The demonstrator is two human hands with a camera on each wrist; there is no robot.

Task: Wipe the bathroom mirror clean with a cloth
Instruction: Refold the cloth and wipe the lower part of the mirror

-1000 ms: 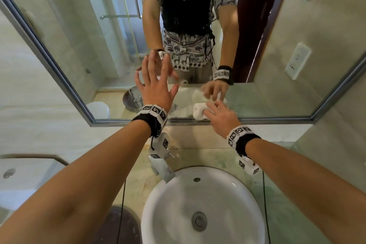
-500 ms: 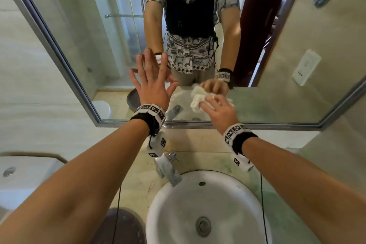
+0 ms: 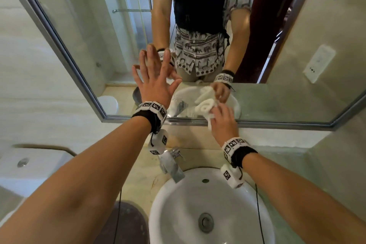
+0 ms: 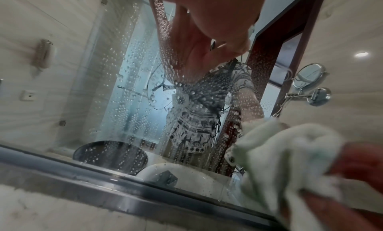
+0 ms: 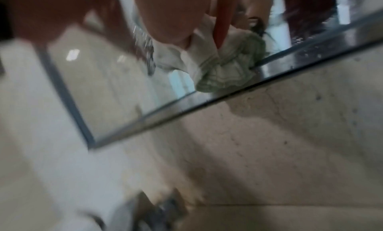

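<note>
The framed wall mirror [image 3: 83,31] [image 4: 116,90] [image 5: 116,80] hangs above the basin, its glass speckled with water drops in the left wrist view. My left hand [image 3: 154,77] [image 4: 207,26] lies flat on the glass with fingers spread. My right hand [image 3: 222,119] grips a bunched white cloth [image 3: 205,108] [image 4: 286,154] [image 5: 223,70] and presses it on the lower glass, just above the bottom frame and to the right of the left hand. The right wrist view is blurred.
A white basin [image 3: 198,200] sits below the mirror with a chrome tap [image 3: 172,162] at its back rim. A toilet cistern [image 3: 29,162] stands at the left. The stone counter [image 3: 293,162] runs right of the basin. A socket and a wall-mounted shaving mirror appear only as reflections.
The right hand carried the cloth up from the bottom frame and slightly right across the lower glass. The left hand stayed flat on the mirror.
</note>
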